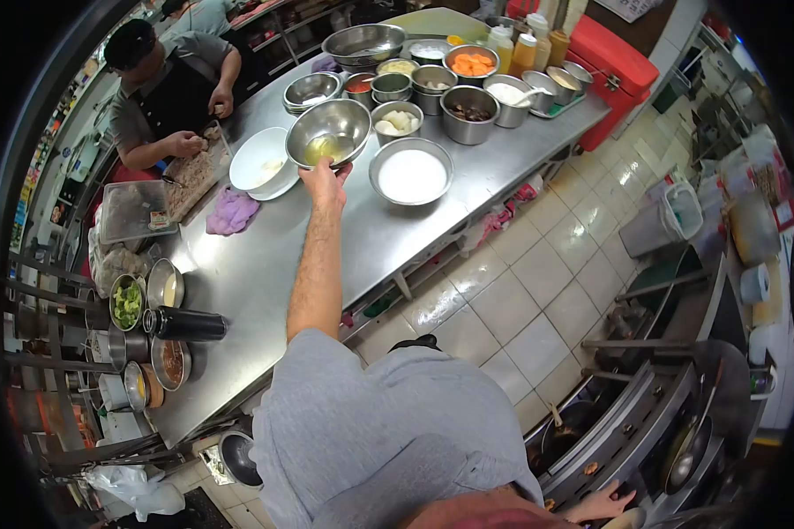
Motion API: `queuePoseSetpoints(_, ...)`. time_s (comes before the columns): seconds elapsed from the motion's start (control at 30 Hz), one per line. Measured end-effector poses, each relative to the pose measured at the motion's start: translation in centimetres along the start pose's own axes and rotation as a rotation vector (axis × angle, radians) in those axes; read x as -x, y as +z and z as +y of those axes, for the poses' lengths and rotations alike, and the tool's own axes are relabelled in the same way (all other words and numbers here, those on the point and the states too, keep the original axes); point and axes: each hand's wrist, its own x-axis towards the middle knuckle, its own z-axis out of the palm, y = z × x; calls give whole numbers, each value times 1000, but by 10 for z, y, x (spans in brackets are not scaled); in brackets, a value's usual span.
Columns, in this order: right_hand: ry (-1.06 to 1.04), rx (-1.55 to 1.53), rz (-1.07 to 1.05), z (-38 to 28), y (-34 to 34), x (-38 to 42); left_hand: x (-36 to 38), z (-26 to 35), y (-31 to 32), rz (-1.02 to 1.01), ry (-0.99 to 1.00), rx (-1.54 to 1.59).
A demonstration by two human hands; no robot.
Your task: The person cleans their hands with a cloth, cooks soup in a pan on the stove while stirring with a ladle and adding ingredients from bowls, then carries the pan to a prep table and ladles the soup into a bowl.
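Observation:
My left hand (325,182) reaches across the steel table, its fingers gripping the near rim of a metal bowl (355,123). A little clear yellowish liquid lies in the bowl, which is tilted toward me. Just left of it a white bowl (258,157) sits on a white plate. A metal bowl of white contents (411,176) stands to the right. Low at the right, by the stove front (622,441), is my right hand (598,504), fingers bent at a small dark part that I cannot make out.
Pots of ingredients and squeeze bottles (525,53) crowd the table's far end. A black bottle (185,324) lies near bowls at the left. Across the table a co-worker (172,97) handles food over a tray (198,172). Behind me, a wok (686,454) rests on the stove.

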Motion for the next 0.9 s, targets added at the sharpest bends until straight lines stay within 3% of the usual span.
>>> queuePoseSetpoints(0.03, -47, -22, -44, -3, 18, -2, -19, -6, -6, 12, 1, -1)
queuePoseSetpoints(0.07, -155, -98, 62, -24, 29, 5, -32, -11, -8, 19, 4, 2)
queuePoseSetpoints(0.1, 30, -74, -187, -47, 29, 6, -43, -15, -7, 93, -6, 15)
queuePoseSetpoints(0.2, -103, -265, -190, -82, 53, 21, -74, -33, -9, 192, -27, 15)
queuePoseSetpoints(0.37, -168, -303, -293, -134, 63, 32, -109, -63, -6, 211, -52, 22)
queuePoseSetpoints(0.63, -120, -411, -338, -162, 69, 41, -113, -86, 5, 182, -23, 13)
queuePoseSetpoints(0.7, -105, -465, -351, -164, 73, 41, -111, -91, 9, 302, -42, 44)
queuePoseSetpoints(0.77, -60, -499, -381, -165, 78, 38, -110, -95, 1, 193, -26, 34)
queuePoseSetpoints(0.83, -36, -503, -386, -167, 85, 34, -108, -100, 0, 249, 21, -62)
queuePoseSetpoints(0.9, -34, -513, -402, -163, 96, 26, -120, -108, -21, 92, 15, -25)
